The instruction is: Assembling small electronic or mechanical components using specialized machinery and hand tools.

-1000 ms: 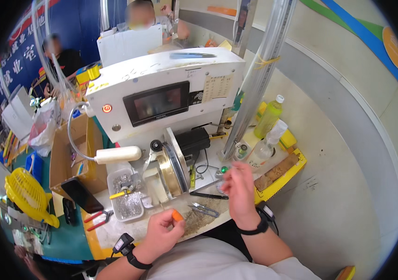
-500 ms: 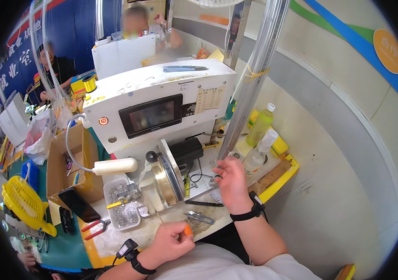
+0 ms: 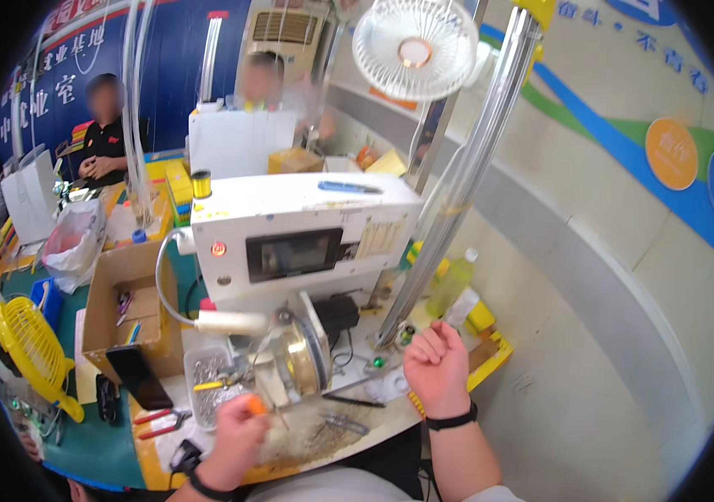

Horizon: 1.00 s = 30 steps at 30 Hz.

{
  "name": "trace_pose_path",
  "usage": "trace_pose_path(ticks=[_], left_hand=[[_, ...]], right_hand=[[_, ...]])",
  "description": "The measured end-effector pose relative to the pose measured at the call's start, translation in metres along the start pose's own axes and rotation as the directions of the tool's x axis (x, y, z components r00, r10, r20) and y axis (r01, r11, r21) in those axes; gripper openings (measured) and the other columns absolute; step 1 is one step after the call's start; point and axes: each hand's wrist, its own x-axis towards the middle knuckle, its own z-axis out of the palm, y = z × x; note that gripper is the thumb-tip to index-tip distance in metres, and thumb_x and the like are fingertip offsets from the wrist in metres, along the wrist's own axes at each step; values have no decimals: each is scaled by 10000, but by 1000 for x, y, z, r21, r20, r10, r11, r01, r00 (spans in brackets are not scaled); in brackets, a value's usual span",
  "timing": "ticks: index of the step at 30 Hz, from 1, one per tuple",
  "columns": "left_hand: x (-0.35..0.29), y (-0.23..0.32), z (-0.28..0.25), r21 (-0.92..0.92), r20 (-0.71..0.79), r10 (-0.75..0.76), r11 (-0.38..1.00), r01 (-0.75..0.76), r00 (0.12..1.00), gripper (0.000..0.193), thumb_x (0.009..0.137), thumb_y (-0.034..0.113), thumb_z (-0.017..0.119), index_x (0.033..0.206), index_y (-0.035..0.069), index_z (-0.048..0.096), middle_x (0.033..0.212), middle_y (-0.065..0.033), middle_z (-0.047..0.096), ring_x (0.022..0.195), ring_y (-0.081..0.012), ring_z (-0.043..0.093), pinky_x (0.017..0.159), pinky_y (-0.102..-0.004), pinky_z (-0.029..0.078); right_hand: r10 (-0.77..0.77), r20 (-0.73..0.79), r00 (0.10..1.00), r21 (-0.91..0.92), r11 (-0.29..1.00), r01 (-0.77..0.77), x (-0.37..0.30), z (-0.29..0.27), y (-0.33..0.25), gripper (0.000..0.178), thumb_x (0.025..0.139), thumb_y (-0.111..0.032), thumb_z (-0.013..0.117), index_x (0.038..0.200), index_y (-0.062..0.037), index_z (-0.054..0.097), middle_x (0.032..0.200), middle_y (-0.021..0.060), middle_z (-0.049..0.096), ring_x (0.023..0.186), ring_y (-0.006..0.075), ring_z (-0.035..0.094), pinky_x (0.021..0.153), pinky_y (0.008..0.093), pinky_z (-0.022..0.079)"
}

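Small rounded orange rubber-like piece is at the left bare hand's bent fingers; whether pinched or worn, I cannot tell. Probably it is light, soft, best held by its sides. Right bare hand curls loosely, contents unclear.

bright; slight blur; edges bent, black-rimmed.

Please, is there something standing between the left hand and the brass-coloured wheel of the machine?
Yes, in this view: a pale block at the lower left of the brass-coloured wheel lies between it and the left hand.
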Motion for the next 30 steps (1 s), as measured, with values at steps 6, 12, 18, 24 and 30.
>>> trace_pose_path(ticks=[6, 12, 18, 24, 30], left_hand=[[-38, 24, -86, -411, -281, 198, 859, -304, 939, 160, 990, 184, 576, 879, 143, 468, 620, 44, 405, 513, -70, 360, 490, -268, 273], [-62, 17, -145, -528, -400, 180, 756, -386, 899, 251, 1072, 258, 544, 855, 169, 458, 606, 61, 377, 513, -52, 326, 500, -260, 253], [-65, 5, -169, -594, -491, 105, 686, -421, 865, 315, 1081, 304, 548, 803, 182, 465, 599, 71, 358, 512, -47, 325, 503, -256, 251], [-62, -3, -172, -574, -423, 147, 720, -390, 894, 309, 1108, 328, 540, 839, 183, 494, 618, 69, 373, 518, -52, 336, 504, -259, 259], [-61, 1, -162, -540, -465, 171, 723, -431, 869, 288, 1115, 329, 530, 871, 179, 501, 640, 67, 396, 519, -56, 336, 503, -263, 269]], right_hand=[[-174, 311, 934, -435, 848, 303, -15, 111, -41, 157, 1095, -239, 547, 1137, -121, 641, 757, -36, 433, 634, 101, 409, 642, 273, 365], [-221, 578, 785, -696, 370, 616, 24, 243, -93, 230, 1112, -270, 536, 1167, -58, 609, 764, -36, 474, 638, 80, 448, 664, 282, 411], [-288, 686, 668, -667, 118, 736, 53, 335, -119, 183, 1075, -231, 599, 1121, -54, 611, 753, -38, 490, 629, 62, 458, 613, 260, 410], [-308, 727, 614, -667, -107, 737, 68, 349, -129, 157, 1055, -213, 642, 1094, -61, 626, 767, -47, 499, 646, 53, 449, 596, 248, 384], [-379, 782, 496, -608, -284, 742, 76, 351, -119, 167, 1038, -201, 679, 1052, -36, 700, 850, -43, 605, 682, 42, 440, 616, 251, 372]])
